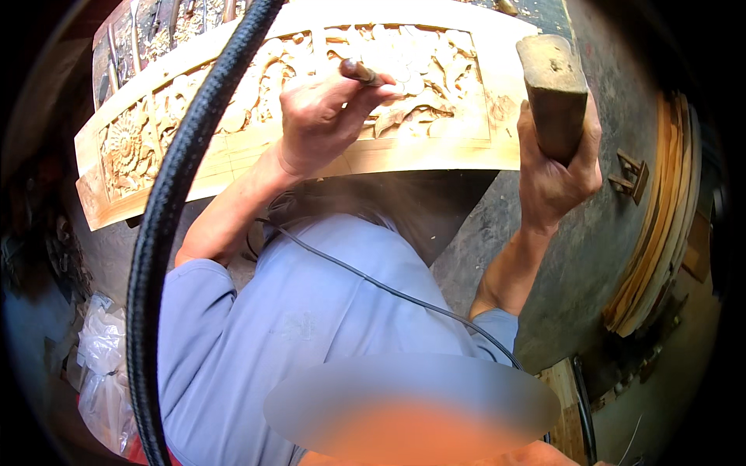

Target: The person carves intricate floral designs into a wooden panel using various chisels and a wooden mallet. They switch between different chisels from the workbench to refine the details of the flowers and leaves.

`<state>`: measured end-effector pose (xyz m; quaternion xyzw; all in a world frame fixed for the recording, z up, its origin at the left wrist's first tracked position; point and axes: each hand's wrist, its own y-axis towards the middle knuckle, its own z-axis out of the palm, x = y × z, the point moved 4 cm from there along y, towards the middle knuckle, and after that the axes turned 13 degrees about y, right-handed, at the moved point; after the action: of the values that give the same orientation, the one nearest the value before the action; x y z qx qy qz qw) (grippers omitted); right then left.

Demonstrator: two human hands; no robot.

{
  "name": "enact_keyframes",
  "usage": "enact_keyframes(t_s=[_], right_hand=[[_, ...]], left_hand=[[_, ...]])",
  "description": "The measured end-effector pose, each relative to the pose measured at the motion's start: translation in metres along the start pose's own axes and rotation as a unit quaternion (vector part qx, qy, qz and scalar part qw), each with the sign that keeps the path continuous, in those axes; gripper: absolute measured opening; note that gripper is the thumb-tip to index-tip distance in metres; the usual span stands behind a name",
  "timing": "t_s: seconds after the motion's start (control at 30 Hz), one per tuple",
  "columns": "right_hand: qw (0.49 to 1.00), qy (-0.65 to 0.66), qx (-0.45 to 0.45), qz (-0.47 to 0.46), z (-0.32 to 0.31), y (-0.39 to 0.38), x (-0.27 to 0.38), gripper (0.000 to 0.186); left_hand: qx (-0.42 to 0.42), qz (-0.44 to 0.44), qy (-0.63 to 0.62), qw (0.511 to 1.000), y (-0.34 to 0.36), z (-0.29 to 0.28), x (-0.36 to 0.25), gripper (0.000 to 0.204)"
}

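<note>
A long pale wooden panel (426,151) with carved flowers and leaves lies across the bench in front of me. My left hand (317,128) rests over its carved middle, fingers closed around a carving chisel. The chisel's dark handle end (357,71) pokes out above the fist; its blade is hidden by the hand. At the panel's right end, my right hand (558,186) grips a squared wooden mallet (555,93). The mallet is raised with its worn block end up, apart from the chisel.
Several carving tools (134,35) lie among wood shavings at the far left. A thick black braided cable (180,155) crosses the left side; a thin cord (365,276) runs over my shirt. Stacked curved boards (660,225) and a small wooden frame (629,177) are right. A plastic bag (102,349) sits lower left.
</note>
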<state>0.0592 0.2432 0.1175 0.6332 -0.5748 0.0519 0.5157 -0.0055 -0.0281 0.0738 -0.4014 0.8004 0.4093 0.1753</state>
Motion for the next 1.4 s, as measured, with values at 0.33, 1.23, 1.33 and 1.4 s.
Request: enact_keyframes(t_s=[0.33, 1.23, 1.33, 1.4], right_hand=[[1.000, 0.021, 0.019, 0.001, 0.006, 0.002, -0.001, 0.067], [0.999, 0.021, 0.030, 0.027, 0.007, 0.005, 0.001, 0.070], [0.999, 0.023, 0.032, 0.017, 0.007, 0.008, 0.001, 0.071], [0.999, 0.028, 0.029, 0.021, 0.008, 0.007, -0.001, 0.072]], left_hand=[[0.008, 0.043, 0.023, 0.999, 0.008, 0.023, 0.001, 0.023], [0.047, 0.060, 0.058, 0.995, 0.008, 0.025, 0.000, 0.019], [0.029, 0.034, 0.020, 0.999, 0.007, 0.027, 0.003, 0.019], [0.058, 0.036, 0.034, 0.997, 0.008, 0.024, 0.000, 0.014]])
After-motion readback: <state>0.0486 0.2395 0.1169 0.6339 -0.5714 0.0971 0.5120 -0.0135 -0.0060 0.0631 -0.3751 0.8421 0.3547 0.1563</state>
